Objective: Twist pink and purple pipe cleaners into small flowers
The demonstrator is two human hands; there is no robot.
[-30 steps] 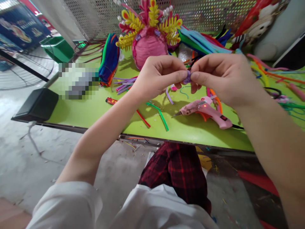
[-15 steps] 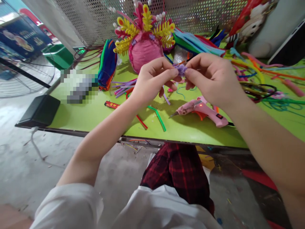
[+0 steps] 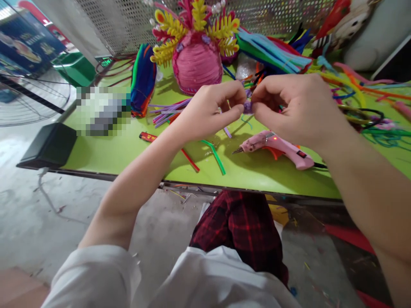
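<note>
Between my fingertips is a small fuzzy purple pipe-cleaner piece (image 3: 247, 106), mostly covered by the fingers. My left hand (image 3: 215, 108) pinches it from the left, thumb and index finger together. From the other side my right hand (image 3: 290, 107) pinches it too, its fingers curled. Below the hands a pink glue gun (image 3: 281, 149) lies on the green table (image 3: 180, 164), its red light lit and its nozzle pointing left. Behind the hands stands a round pink form (image 3: 197, 64) wrapped in fuzzy strands, topped with yellow pipe-cleaner fronds (image 3: 199, 15) and pearl beads.
Loose purple pipe cleaners (image 3: 168, 112), a green bent strip (image 3: 215, 156) and a red-wrapped stick (image 3: 148, 137) lie around. Bundled pipe cleaners (image 3: 141, 81) stand at the left, with more bundles (image 3: 276, 51) at the back right. A black box (image 3: 48, 145) sits on the left corner.
My hands have turned slightly around the purple piece, and my right hand has rolled so its back shows more. The view has shifted a little.
</note>
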